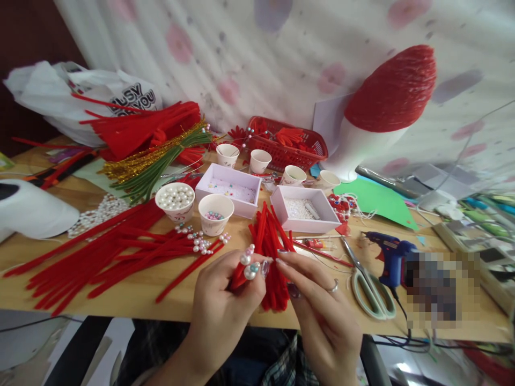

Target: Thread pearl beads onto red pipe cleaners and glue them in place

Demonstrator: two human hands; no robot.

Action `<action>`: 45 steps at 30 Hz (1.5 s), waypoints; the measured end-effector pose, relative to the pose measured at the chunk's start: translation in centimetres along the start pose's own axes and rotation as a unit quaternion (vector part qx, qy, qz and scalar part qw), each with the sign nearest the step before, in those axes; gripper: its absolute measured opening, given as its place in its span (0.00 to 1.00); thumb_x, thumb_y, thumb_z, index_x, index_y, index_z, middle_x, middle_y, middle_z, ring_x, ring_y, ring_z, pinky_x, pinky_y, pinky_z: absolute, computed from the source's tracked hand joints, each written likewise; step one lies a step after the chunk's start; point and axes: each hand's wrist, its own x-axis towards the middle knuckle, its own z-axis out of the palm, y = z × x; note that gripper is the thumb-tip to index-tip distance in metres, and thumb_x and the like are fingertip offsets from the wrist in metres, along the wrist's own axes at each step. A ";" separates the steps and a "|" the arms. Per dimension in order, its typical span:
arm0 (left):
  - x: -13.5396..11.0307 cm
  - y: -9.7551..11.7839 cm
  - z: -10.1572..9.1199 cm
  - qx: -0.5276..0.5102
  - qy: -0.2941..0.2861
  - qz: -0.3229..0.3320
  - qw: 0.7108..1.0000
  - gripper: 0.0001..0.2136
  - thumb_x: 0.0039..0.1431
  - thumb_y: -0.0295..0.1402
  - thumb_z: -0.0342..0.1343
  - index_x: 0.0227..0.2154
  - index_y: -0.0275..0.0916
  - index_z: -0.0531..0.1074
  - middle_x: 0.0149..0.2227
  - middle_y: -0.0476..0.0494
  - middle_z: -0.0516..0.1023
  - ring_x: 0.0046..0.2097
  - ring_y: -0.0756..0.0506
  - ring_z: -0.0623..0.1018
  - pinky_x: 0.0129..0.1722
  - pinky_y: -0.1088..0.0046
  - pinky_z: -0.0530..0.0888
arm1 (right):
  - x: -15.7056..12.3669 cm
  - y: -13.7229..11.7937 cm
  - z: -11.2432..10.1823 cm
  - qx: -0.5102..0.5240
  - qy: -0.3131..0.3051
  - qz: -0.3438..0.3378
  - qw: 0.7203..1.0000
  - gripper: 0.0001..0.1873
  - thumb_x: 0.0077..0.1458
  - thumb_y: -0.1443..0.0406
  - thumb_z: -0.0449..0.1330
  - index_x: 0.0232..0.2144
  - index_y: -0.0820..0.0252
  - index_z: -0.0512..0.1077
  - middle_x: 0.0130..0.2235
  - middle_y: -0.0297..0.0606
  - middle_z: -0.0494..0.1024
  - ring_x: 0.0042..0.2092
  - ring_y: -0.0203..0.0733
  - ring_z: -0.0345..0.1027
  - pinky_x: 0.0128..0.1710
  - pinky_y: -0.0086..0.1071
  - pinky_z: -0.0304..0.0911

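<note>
Support: wooden table (132,303). Left: red stems (96,257) fanned toward the near edge; loose white beads (100,214) just behind; white form (36,209) on its side. Middle: stem bundle (267,236), lying lengthwise front to back; pearl cup (177,216) just beside bead cup (213,229); left tray (229,203), right tray (306,224). Rear: red basket (298,160). Right: green sheet (378,203); scissors (374,295), blades pointing away from the near edge; glue gun (392,254) near them.

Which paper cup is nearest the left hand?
The cup holding small pink and blue beads, just beyond the left hand; the pearl-filled cup stands farther left, and the other four are behind the pale boxes.
</note>
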 end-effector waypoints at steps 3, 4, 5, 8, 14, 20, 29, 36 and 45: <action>0.0 -0.5 -0.2 -0.056 0.025 -0.078 0.995 0.03 0.54 0.29 0.60 0.29 0.40 0.79 0.20 0.54 0.67 0.22 0.52 0.64 0.23 0.77 0.65 | -0.1 0.0 -0.1 0.066 0.066 0.060 0.994 0.20 0.61 0.74 0.57 0.49 0.46 0.77 0.46 0.37 0.78 0.48 0.43 0.72 0.48 0.36 0.71; 0.1 -0.7 -0.3 -0.085 0.020 -0.110 0.990 0.03 0.55 0.31 0.60 0.30 0.40 0.78 0.19 0.55 0.64 0.21 0.52 0.61 0.21 0.78 0.63 | 0.0 0.1 -0.1 0.093 0.088 0.079 0.989 0.18 0.60 0.73 0.59 0.47 0.46 0.77 0.43 0.35 0.78 0.44 0.40 0.73 0.45 0.33 0.71; 0.1 -0.9 -0.4 -0.114 0.005 -0.138 0.984 0.05 0.56 0.34 0.60 0.30 0.39 0.78 0.18 0.56 0.61 0.20 0.53 0.59 0.20 0.78 0.61 | 0.2 0.1 0.0 0.117 0.104 0.093 0.983 0.17 0.59 0.72 0.61 0.46 0.46 0.77 0.40 0.34 0.78 0.42 0.39 0.73 0.43 0.31 0.72; 0.2 -0.9 -0.5 -0.183 -0.062 -0.181 0.964 0.09 0.55 0.38 0.61 0.30 0.37 0.79 0.17 0.57 0.58 0.19 0.55 0.55 0.19 0.79 0.58 | 1.0 0.1 0.4 0.145 0.098 0.104 0.979 0.15 0.58 0.71 0.63 0.44 0.46 0.78 0.39 0.33 0.79 0.40 0.37 0.73 0.42 0.29 0.71; 0.0 -0.2 0.1 -0.221 -0.096 -0.215 0.947 0.10 0.51 0.40 0.66 0.28 0.38 0.80 0.17 0.56 0.59 0.20 0.54 0.56 0.20 0.77 0.56 | 2.3 -0.2 2.2 0.171 0.058 0.076 0.981 0.08 0.58 0.71 0.63 0.35 0.52 0.79 0.37 0.35 0.78 0.39 0.37 0.73 0.39 0.28 0.70; -0.1 -0.5 0.0 -0.203 -0.161 -0.196 0.946 0.12 0.58 0.41 0.60 0.37 0.39 0.79 0.20 0.55 0.61 0.22 0.54 0.57 0.23 0.77 0.62 | 1.6 1.8 0.2 0.083 0.204 0.107 0.970 0.09 0.60 0.67 0.61 0.27 0.58 0.74 0.27 0.31 0.74 0.29 0.33 0.68 0.29 0.26 0.65; -1.0 -1.2 -0.2 -0.241 -0.193 -0.246 0.919 0.18 0.60 0.51 0.56 0.40 0.41 0.75 0.30 0.48 0.71 0.31 0.50 0.68 0.34 0.76 0.69 | 1.5 2.5 -1.9 0.048 0.236 0.095 0.966 0.18 0.54 0.72 0.66 0.47 0.52 0.77 0.46 0.38 0.82 0.45 0.41 0.77 0.43 0.34 0.74; -1.5 -0.4 -0.3 -0.212 -0.226 -0.191 0.931 0.14 0.64 0.46 0.54 0.39 0.40 0.74 0.29 0.50 0.69 0.28 0.52 0.63 0.28 0.79 0.66 | 0.3 -0.5 1.9 0.199 0.118 0.072 0.970 0.30 0.55 0.76 0.64 0.55 0.45 0.70 0.49 0.31 0.83 0.49 0.36 0.78 0.51 0.26 0.73; -1.5 -0.3 0.3 -0.242 -0.234 -0.191 0.922 0.18 0.63 0.49 0.53 0.30 0.38 0.67 0.23 0.55 0.59 0.24 0.54 0.57 0.23 0.79 0.58 | -0.2 -0.6 1.9 0.176 0.151 0.095 0.968 0.29 0.55 0.75 0.65 0.55 0.44 0.70 0.45 0.28 0.84 0.45 0.36 0.80 0.49 0.25 0.74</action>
